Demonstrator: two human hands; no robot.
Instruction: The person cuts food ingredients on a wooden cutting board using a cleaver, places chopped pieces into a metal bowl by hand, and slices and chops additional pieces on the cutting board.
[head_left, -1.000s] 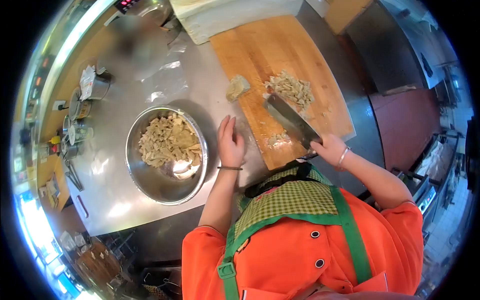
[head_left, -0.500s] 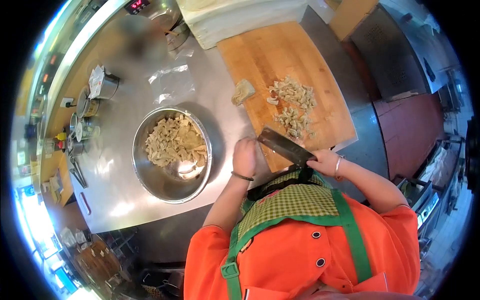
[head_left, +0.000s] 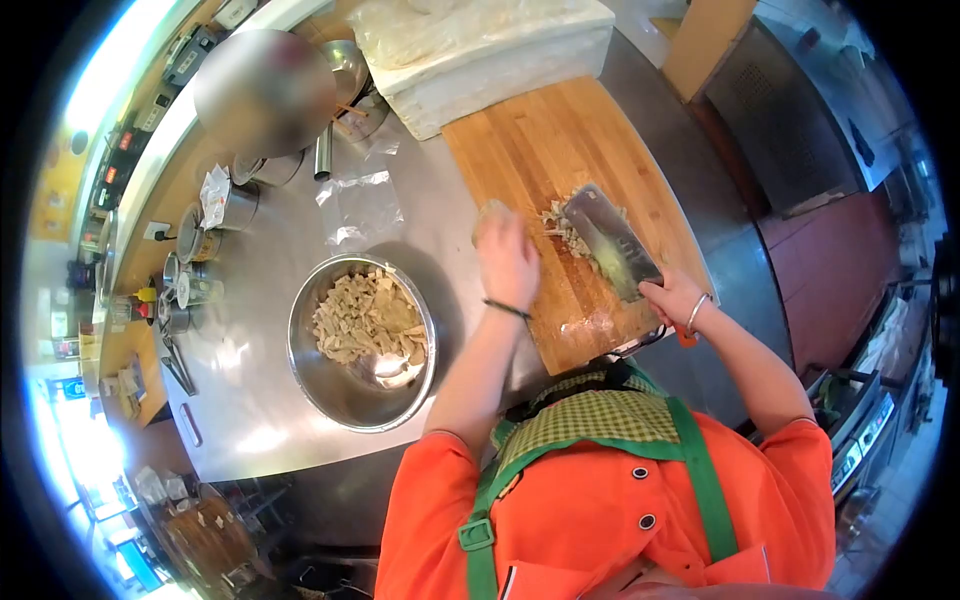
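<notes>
R hand (head_left: 672, 298) is holding the cleaver (head_left: 612, 245), fingers wrapped round its handle end; the broad blade is slanting over the chopped pieces (head_left: 565, 235) on the cutting board (head_left: 560, 140) & covering part of the pile. Can't tell if the edge is touching the wood. L hand (head_left: 508, 262) is bending over the board's edge on the bowl side, its fingers at the pale lump (head_left: 491, 209) & hiding most of it, so can't tell if they're grasping it or only touching. Steel bowl (head_left: 307, 385), w/ more cut pieces (head_left: 365, 320) inside, is standing on the bench (head_left: 235, 350) to the L, apart from the board.

Technique-wise, good blade control is prob. calling for a firm R grip & a steady wrist. L fingers are best staying curled, tips tucked in & well clear of the edge, esp. w/ the lump lying so near the board's rim. A shiny patch (head_left: 590, 325), poss. wet, is showing nr the person's side, so slipping is a risk there.
</notes>
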